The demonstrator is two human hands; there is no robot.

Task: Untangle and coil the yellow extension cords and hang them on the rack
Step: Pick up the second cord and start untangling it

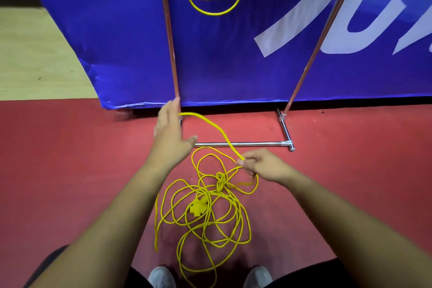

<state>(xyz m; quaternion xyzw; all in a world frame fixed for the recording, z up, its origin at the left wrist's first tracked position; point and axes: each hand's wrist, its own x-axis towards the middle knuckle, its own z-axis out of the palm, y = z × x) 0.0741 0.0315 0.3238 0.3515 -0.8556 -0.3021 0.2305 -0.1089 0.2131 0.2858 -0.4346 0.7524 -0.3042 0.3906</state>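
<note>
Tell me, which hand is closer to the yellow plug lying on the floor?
Right. The right hand pinches the cord just above and right of the plug. The left hand is farther up, by the rack's pole.

place: indoor sports hall | cues: red court floor (pixel 70 170), wood strip (pixel 30 54), blue banner (pixel 222 58)

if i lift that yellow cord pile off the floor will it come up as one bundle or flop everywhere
Probably floppy: the tangled cord lies in loose, uneven loops, and the stretch between the left hand and right hand sags. The knot would likely drag neighbouring loops up together. The socket block may dangle and swing.
</note>
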